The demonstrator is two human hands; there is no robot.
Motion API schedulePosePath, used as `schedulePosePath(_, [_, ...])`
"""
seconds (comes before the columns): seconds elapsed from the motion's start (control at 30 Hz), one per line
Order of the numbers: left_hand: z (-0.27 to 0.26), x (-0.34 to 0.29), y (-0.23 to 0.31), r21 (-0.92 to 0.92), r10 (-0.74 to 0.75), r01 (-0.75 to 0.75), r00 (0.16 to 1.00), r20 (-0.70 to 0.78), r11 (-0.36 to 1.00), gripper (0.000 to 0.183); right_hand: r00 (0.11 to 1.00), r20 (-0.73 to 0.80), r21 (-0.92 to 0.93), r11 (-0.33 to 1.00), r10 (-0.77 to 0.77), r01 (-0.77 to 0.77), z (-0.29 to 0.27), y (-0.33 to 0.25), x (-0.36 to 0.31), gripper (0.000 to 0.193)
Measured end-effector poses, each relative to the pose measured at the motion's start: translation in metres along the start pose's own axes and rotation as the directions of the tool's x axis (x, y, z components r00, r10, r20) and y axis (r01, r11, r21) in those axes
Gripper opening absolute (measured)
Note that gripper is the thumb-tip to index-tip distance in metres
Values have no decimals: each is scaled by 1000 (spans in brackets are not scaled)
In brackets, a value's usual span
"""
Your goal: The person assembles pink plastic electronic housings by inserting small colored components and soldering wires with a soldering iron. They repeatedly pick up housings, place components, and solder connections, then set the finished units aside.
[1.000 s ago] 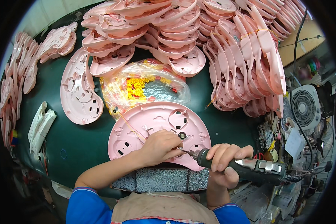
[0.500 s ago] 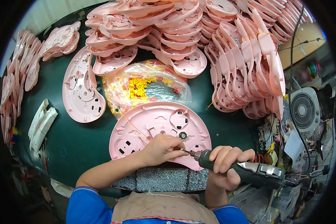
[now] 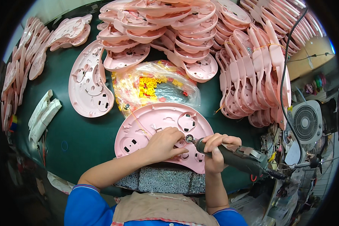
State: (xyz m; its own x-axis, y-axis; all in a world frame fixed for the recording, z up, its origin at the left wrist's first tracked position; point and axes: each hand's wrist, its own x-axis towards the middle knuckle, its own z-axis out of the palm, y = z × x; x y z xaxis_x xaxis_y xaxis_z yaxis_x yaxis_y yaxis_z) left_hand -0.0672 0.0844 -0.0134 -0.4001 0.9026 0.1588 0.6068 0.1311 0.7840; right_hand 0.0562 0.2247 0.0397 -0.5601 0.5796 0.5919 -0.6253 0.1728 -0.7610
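Pink shell (image 3: 165,119), hollow side up, sits close to the table's front edge, far rim meeting the plastic bag (image 3: 194,95) in view. Right hand (image 3: 215,150) wraps the dark power screwdriver (image 3: 239,157), nose at a small round part (image 3: 189,138); left hand (image 3: 162,144) curls over the shell, its grip hidden. Green tabletop (image 3: 77,150) runs wide leftward, narrower rightward, below the stacked shells (image 3: 252,77).

I work in what looks like an assembly workshop: matching pink plastic shells (image 3: 150,34) crowd my green worktop's (image 3: 88,141) far edge, and I grip a power screwdriver (image 3: 237,157) toward its near edge.
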Motion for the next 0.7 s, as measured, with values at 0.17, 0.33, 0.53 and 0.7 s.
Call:
schedulePosePath(0.17, [1, -1, -1, -48, -1, 1, 1000, 11, 999, 42, 1000, 0, -7, 1000, 17, -17, -2, 17, -3, 37])
schedulePosePath(0.33, [2, -1, -6, -11, -2, 3, 999, 38, 1000, 40, 988, 101, -39, 993, 113, -109, 8, 19, 6, 37])
schedulePosePath(0.53, [-32, -9, -6, 67, 38, -34, 998, -58, 997, 26, 981, -20, 66, 979, 194, -192, -3, 11, 11, 36])
schedulePosePath(0.7, [-81, -33, -21, 369, 155, -176, 984, 85, 913, 24, 983, -172, 3, 998, -64, 65, -60, -26, 15, 41])
